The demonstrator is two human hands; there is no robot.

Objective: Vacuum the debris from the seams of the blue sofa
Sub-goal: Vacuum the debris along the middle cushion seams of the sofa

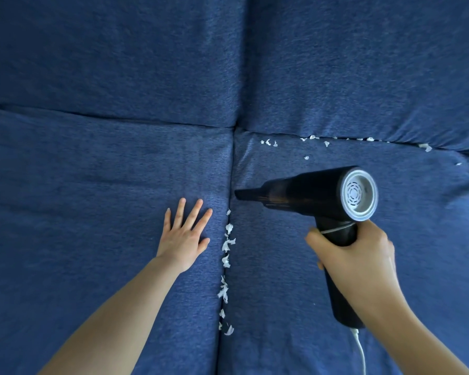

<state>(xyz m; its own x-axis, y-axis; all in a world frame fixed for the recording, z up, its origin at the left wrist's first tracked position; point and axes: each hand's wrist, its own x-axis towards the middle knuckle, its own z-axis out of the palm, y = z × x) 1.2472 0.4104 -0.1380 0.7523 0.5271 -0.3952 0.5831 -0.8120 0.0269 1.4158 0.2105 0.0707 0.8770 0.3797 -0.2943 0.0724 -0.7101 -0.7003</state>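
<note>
The right hand (355, 255) was closed around the handle of the vacuum (309, 193), its nozzle pointing at the vertical seam (229, 180) of the sofa (106, 63). The left hand (184, 234) lay open and flat, holding nothing, just beside that seam. White scraps (226, 247) lined it below the nozzle, so that stretch seemed unfinished; next, the nozzle likely needed drawing down along them.
</note>
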